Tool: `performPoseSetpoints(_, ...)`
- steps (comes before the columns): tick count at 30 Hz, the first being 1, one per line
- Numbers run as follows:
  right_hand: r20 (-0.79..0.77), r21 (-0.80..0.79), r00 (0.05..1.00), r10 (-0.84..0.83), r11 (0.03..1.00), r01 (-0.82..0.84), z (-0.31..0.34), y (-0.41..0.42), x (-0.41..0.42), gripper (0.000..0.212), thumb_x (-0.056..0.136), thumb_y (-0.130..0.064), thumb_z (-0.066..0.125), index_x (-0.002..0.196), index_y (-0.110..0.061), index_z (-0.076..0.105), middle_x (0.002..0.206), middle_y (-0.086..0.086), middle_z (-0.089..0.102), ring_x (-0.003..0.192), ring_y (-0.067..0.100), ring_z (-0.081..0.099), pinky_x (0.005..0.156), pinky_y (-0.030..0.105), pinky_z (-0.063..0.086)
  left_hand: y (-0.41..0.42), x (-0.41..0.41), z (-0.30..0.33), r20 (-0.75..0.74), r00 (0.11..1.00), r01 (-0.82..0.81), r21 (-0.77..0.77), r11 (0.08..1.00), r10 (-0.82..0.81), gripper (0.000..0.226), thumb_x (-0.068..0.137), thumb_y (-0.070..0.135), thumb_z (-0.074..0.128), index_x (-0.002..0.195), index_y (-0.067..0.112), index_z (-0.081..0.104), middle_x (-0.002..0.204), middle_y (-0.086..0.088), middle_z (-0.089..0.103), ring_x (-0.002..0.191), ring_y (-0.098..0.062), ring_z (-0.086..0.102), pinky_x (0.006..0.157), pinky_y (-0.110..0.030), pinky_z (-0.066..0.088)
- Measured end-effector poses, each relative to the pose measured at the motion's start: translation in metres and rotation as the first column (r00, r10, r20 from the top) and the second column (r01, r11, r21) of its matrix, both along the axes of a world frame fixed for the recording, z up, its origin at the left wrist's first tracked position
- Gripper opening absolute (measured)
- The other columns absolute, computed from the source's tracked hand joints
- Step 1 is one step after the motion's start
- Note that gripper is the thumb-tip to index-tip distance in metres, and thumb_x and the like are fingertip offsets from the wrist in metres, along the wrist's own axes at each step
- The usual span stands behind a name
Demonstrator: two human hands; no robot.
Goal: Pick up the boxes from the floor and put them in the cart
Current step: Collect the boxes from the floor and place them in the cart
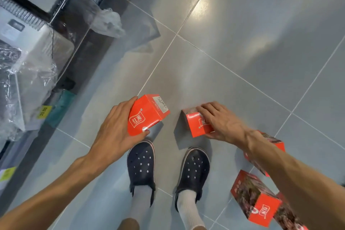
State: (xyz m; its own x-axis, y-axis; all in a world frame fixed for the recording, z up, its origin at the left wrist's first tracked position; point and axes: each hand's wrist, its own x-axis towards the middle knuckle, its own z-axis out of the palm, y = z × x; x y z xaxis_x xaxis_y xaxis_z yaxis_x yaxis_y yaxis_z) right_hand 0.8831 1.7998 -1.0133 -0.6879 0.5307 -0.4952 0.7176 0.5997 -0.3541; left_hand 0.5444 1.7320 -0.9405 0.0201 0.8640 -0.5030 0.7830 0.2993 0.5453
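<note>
Left hand grips one red box by its end, tilted up off the tiled floor. Right hand wraps over a second red box sitting on the floor by the clogs, probably grabbing two per trip. Cart isn't visible.

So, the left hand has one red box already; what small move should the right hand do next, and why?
Probably close the right hand round the red box under it and lift. Its fingers lie over the top, thumb at the near side, and the box seems still on the floor. The left hand holds its box already.
</note>
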Motion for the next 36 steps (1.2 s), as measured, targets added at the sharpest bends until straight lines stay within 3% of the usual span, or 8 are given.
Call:
performPoseSetpoints(7, -0.085, 0.003, 0.977, -0.197, 0.98, 0.198, 0.111, 0.02, -0.006, 0.089, 0.076, -0.071, 0.061, 0.139, -0.01, 0.041, 0.127, 0.008, 0.055, 0.111, 0.026, 0.052, 0.095, 0.038, 0.045, 0.015, 0.003, 0.074, 0.026, 0.999, -0.019, 0.023, 1.0, 0.019, 0.1, 0.065, 0.068, 0.073, 0.146, 0.03, 0.029, 0.138, 0.003, 0.049, 0.118, -0.012, 0.047, 0.094, -0.033, 0.041)
performPoseSetpoints(12, -0.188, 0.059, 0.935, -0.302, 0.946, 0.317, 0.267, 0.049, -0.018, 0.091, 0.077, -0.078, 0.057, 0.143, -0.017, 0.039, 0.128, 0.001, 0.053, 0.113, 0.021, 0.05, 0.097, 0.035, 0.043, 0.053, -0.002, 0.209, 0.045, 0.998, 0.043, 0.172, 0.984, -0.051, 0.094, 0.07, 0.063, 0.078, 0.145, 0.042, 0.025, 0.13, 0.02, 0.043, 0.111, -0.002, 0.042, 0.088, -0.027, 0.038)
performPoseSetpoints(16, -0.288, 0.126, 0.885, -0.366, 0.901, 0.414, 0.4, 0.064, -0.031, 0.092, 0.074, -0.08, 0.058, 0.144, -0.022, 0.04, 0.125, -0.006, 0.054, 0.111, 0.016, 0.05, 0.094, 0.033, 0.043, 0.076, -0.005, 0.339, 0.057, 0.997, 0.031, 0.298, 0.954, -0.051, 0.091, 0.074, 0.064, 0.073, 0.146, 0.048, 0.02, 0.13, 0.029, 0.036, 0.117, -0.003, 0.04, 0.094, -0.03, 0.037)
performPoseSetpoints(22, -0.404, 0.245, 0.857, -0.32, 0.865, 0.438, 0.633, 0.077, -0.066, 0.091, 0.073, -0.079, 0.057, 0.141, -0.02, 0.045, 0.12, -0.006, 0.055, 0.108, 0.017, 0.05, 0.092, 0.026, 0.036, 0.068, -0.032, 0.554, 0.04, 0.998, -0.061, 0.456, 0.888, 0.048, 0.092, 0.075, 0.072, 0.067, 0.15, 0.037, 0.026, 0.133, 0.019, 0.041, 0.119, -0.009, 0.04, 0.102, -0.036, 0.037)
performPoseSetpoints(26, -0.5, 0.288, 0.833, -0.235, 0.862, 0.416, 0.752, 0.078, -0.098, 0.09, 0.074, -0.087, 0.045, 0.132, -0.018, 0.052, 0.114, -0.005, 0.059, 0.1, 0.021, 0.053, 0.087, 0.039, 0.047, 0.042, -0.052, 0.662, -0.001, 0.992, -0.106, 0.561, 0.821, 0.128, 0.098, 0.072, 0.077, 0.065, 0.152, 0.036, 0.026, 0.135, 0.02, 0.04, 0.12, -0.002, 0.035, 0.102, -0.026, 0.029)
performPoseSetpoints(28, -0.506, 0.327, 0.844, -0.176, 0.867, 0.377, 0.796, 0.079, -0.114, 0.091, 0.072, -0.089, 0.045, 0.128, -0.018, 0.056, 0.109, -0.005, 0.06, 0.096, 0.022, 0.054, 0.084, 0.038, 0.047, 0.023, -0.063, 0.705, -0.042, 0.98, -0.134, 0.577, 0.806, 0.193, 0.1, 0.072, 0.079, 0.063, 0.152, 0.035, 0.023, 0.132, 0.021, 0.037, 0.118, -0.002, 0.034, 0.098, -0.026, 0.03)
performPoseSetpoints(33, -0.489, 0.37, 0.872, 0.035, 0.913, 0.171, 0.854, 0.077, -0.157, 0.093, 0.071, -0.086, 0.052, 0.138, -0.022, 0.046, 0.118, -0.01, 0.052, 0.107, 0.015, 0.043, 0.096, 0.033, 0.043, -0.047, -0.082, 0.767, -0.09, 0.914, -0.266, 0.606, 0.75, 0.397, 0.1, 0.073, 0.077, 0.065, 0.152, 0.028, 0.028, 0.133, 0.016, 0.042, 0.117, -0.006, 0.037, 0.101, -0.031, 0.039)
performPoseSetpoints(36, -0.468, 0.376, 0.866, 0.175, 0.927, 0.016, 0.876, 0.062, -0.195, 0.098, 0.068, -0.089, 0.049, 0.142, -0.025, 0.042, 0.117, -0.011, 0.049, 0.112, 0.015, 0.041, 0.099, 0.035, 0.042, -0.103, -0.086, 0.792, -0.118, 0.834, -0.362, 0.619, 0.697, 0.538, 0.099, 0.075, 0.07, 0.069, 0.153, 0.028, 0.026, 0.13, 0.014, 0.044, 0.115, -0.007, 0.039, 0.099, -0.025, 0.036)
